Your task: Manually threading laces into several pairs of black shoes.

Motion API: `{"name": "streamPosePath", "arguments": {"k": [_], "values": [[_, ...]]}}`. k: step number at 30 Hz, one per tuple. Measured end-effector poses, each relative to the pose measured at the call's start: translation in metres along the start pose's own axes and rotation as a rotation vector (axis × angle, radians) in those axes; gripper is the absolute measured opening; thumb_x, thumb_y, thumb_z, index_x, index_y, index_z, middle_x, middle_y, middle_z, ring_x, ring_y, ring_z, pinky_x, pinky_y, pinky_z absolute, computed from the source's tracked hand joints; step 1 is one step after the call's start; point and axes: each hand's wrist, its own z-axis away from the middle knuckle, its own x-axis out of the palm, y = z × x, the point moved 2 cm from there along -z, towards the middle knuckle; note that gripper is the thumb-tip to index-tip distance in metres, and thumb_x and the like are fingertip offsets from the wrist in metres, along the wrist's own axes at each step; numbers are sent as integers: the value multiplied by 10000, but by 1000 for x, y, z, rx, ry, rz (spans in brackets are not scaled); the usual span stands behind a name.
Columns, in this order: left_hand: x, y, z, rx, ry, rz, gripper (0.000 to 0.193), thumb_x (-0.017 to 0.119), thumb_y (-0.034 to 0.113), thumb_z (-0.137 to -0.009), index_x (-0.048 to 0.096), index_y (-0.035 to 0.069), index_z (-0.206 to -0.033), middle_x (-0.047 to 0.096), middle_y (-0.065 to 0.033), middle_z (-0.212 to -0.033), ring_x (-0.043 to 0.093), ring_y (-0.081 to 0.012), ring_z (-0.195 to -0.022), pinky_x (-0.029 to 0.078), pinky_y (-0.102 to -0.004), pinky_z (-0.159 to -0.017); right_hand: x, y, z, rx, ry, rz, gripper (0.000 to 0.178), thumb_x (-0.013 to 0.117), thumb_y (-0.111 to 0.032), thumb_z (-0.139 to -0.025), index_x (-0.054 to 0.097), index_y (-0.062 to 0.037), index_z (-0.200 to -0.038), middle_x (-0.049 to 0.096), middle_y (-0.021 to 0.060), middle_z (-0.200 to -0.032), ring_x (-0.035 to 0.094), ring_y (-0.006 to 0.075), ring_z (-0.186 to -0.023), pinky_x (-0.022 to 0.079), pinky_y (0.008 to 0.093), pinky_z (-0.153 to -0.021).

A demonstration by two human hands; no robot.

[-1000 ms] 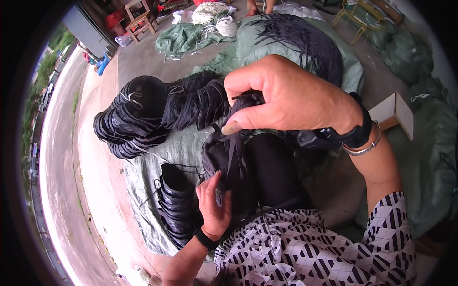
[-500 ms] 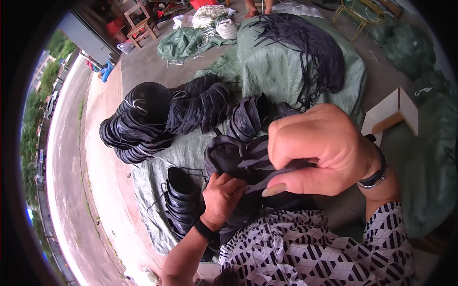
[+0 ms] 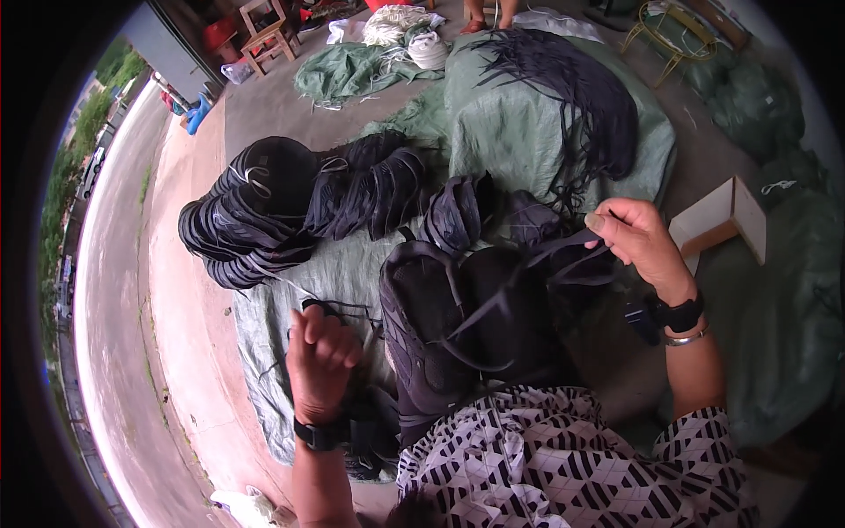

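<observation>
My right hand (image 3: 647,242) is raised at the right, pinching dark flat shoelaces (image 3: 572,239) between thumb and fingers. A loose length of lace loops from there down over a black shoe upper (image 3: 414,299) lying on my lap. My left hand (image 3: 321,361) is left of that upper, above a stack of black shoe uppers (image 3: 361,436) that it partly covers. Its fingers are curled in, and whatever they hold is hidden.
Bundled black shoe uppers (image 3: 255,220) lie on a green woven sheet (image 3: 352,268). Ahead, a pile of dark laces (image 3: 581,97) drapes over a green-covered heap (image 3: 502,114). An open white box (image 3: 726,216) stands at the right. A person's feet (image 3: 484,22) show at the far edge.
My right hand has moved away to the right and forward, drawing the laces with it. My left hand has left the upper on my lap and shifted left toward the stack.
</observation>
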Motion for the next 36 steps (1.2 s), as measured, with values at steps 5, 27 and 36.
{"name": "streamPosePath", "arguments": {"k": [5, 27, 36], "values": [[-14, 11, -6, 112, 216, -766, 245, 446, 253, -990, 579, 87, -869, 464, 40, -638, 413, -51, -577, 347, -206, -541, -6, 17, 5, 90, -8, -395, 299, 593, -273, -918, 535, -74, -702, 541, 18, -624, 357, 19, -442, 261, 171, -382], [-4, -8, -26, -119, 79, -828, 237, 471, 241, -971, 605, 62, -891, 557, 32, -828, 487, -43, -750, 394, -199, -634, -22, -4, 4, -87, 176, -317, 306, 589, -303, -916, 611, -23, -794, 581, 47, -713, 407, 38, -477, 309, 183, -440], [-202, 97, 24, 127, 708, -33, 217, 392, 210, -974, 489, 138, -795, 400, 45, -586, 310, -79, -435, 299, -241, -386, -135, 217, 22, 490, 652, -527, 363, 700, -418, -796, 482, -152, -679, 514, 6, -620, 269, 51, -370, 169, 215, -353]]}}
